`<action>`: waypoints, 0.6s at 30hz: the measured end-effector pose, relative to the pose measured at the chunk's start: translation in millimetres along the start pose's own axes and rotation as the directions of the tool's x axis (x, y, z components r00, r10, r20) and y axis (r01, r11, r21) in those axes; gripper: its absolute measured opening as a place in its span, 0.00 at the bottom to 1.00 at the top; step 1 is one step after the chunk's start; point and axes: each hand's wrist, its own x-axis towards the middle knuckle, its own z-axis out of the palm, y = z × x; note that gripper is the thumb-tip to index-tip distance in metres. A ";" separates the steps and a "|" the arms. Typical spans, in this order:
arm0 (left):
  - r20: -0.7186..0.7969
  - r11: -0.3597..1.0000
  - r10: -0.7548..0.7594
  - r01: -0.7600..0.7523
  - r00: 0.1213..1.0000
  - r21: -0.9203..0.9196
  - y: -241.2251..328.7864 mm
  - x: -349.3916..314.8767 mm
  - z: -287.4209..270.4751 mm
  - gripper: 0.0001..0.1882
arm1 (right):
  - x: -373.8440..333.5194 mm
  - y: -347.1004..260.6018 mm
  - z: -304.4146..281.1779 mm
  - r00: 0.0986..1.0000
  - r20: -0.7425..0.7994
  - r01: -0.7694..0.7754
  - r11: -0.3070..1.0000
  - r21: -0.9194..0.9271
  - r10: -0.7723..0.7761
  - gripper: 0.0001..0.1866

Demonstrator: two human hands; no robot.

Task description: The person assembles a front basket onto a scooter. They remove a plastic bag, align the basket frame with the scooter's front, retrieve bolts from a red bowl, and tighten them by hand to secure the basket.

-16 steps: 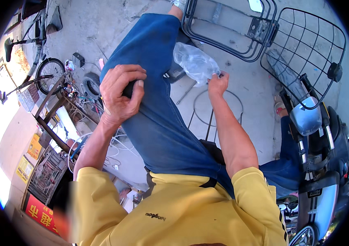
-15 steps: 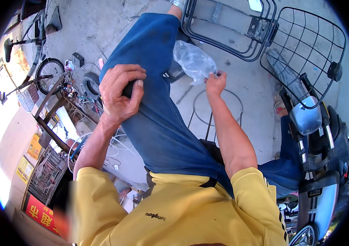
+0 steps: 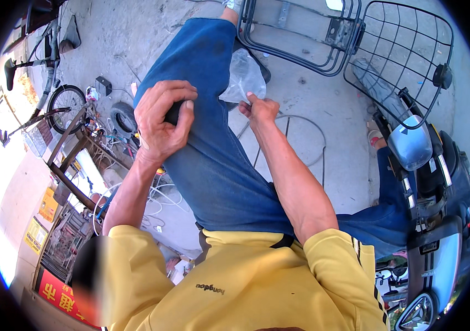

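My left hand (image 3: 163,121) rests on the blue trouser leg (image 3: 202,132), its fingers curled round a small black object (image 3: 172,113). Most of that object is hidden under the fingers, so its kind does not show. To the right of the knee, my right hand (image 3: 261,110) pinches a clear plastic bag (image 3: 246,76) between thumb and fingers at its lower edge. The bag hangs beside the leg, crumpled and see-through, and nothing can be made out inside it.
A black tubular rack (image 3: 295,55) and a wire basket (image 3: 406,49) stand ahead on the right. Closer on that side is a scooter with a mirror (image 3: 411,143). Leftward are a tyre (image 3: 123,117), tangled cables and a bicycle wheel (image 3: 66,107). A wire loop (image 3: 323,138) lies on the concrete.
My right hand has moved left towards the leg, taking the plastic bag along. The bag now looks flatter and less puffed out. My left hand has stayed in place.
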 end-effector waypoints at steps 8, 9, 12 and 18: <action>-0.050 0.990 -0.042 0.035 0.998 -0.138 3.9 0.0 1.9 0.07 | -26.4 8.8 -9.0 0.996 0.027 -0.088 0.995 0.038 0.087 0.20; -0.064 0.988 -0.041 0.030 0.997 -0.153 4.3 -0.3 1.8 0.07 | -29.8 10.1 -9.4 0.994 0.041 -0.101 0.994 0.042 0.100 0.18; -0.108 0.980 -0.046 0.024 0.993 -0.196 7.0 -0.7 2.4 0.07 | -34.9 10.1 -10.1 0.989 0.078 -0.128 0.991 0.043 0.125 0.14; -0.280 0.921 -0.131 0.012 0.951 -0.390 6.1 -6.6 7.8 0.08 | -33.5 16.2 -21.7 0.993 0.048 -0.106 0.994 -0.019 0.107 0.15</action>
